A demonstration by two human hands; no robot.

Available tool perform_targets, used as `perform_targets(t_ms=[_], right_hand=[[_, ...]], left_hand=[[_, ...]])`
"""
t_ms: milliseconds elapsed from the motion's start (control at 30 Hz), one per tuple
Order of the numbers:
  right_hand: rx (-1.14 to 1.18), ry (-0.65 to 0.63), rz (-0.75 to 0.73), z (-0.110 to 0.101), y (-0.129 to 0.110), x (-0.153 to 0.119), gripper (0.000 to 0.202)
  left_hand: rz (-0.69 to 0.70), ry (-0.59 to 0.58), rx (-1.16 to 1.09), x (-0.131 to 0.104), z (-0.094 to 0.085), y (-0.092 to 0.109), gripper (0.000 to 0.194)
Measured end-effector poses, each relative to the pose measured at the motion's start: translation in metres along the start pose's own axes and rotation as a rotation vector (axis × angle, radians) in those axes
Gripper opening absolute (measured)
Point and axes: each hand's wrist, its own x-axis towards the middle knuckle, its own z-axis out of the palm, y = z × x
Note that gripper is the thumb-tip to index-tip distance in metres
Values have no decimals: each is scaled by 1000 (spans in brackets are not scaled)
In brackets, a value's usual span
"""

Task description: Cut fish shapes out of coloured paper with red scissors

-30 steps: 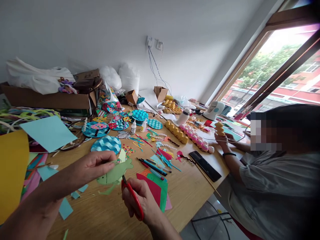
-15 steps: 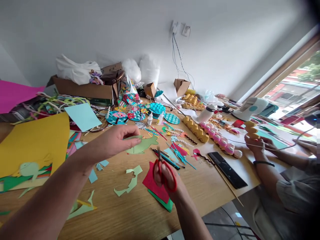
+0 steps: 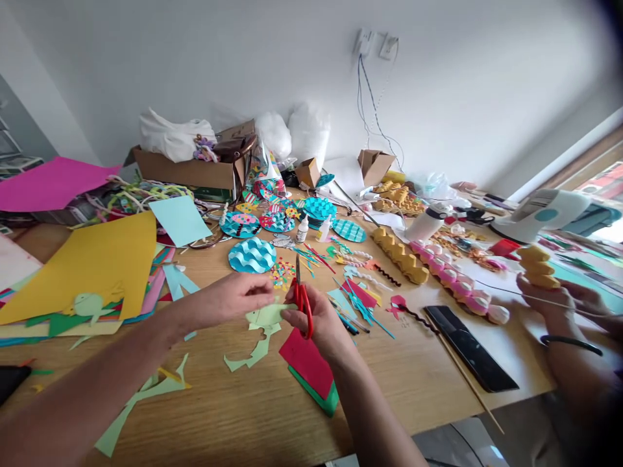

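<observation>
While red scissors (image 3: 300,293) point forward, a pale green fish cut-out (image 3: 265,316) stretches crosswise

As two bare hands draw close over a wooden table (image 3: 209,415), work centres just beyond a red sheet (image 3: 305,366) of paper. The right hand (image 3: 324,324), above the red sheet's far edge, has its fingers curled round the scissors' handles. Blades up and seemingly together, the tool points away from the red sheet toward the wall (image 3: 272,71), its long axis running nearly straight ahead with a slight upward tilt.

The fish cut-out shows beyond the red sheet and a little to its left, its long axis running side to side and its right end meeting the right thumb in view; whether the thumb presses on it is unclear. The left hand (image 3: 243,292), beyond and left of the red sheet, hangs over the cut-out with fingers bent and tips close together; whether they pinch the paper cannot be told.

Left of the red sheet lies a jagged green offcut (image 3: 253,358); farther left, a large yellow sheet (image 3: 97,263). Well beyond the red sheet sits a blue wavy disc (image 3: 252,254). To its right rests a black phone (image 3: 471,347) and, farther right, a co-worker's hand (image 3: 545,298) grips a lumpy yellow piece (image 3: 535,266).
</observation>
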Motion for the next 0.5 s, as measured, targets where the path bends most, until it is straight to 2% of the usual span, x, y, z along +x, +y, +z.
perform_targets(t_ms=[100,167,233,367,433,500], right_hand=[[50,64,-45,-13,3,11,27],[93,92,-68,-21,7,17,28],[134,114,-83,-26,13,21,29],[180,136,-80,-30,26,24,29],[187,136,-69,-30,30,24,29],[188,134,-57,-30,32,23,29]], left_hand=[[-74,73,22,-6,-1,-18,32],[-148,84,69,-7,12,-32,22],[-202,52,122,-7,33,-42,15],[-248,30,223,-2,71,-48,14],[-265,4,238,2,80,-48,23],[-274,-32,221,6,80,-49,32]])
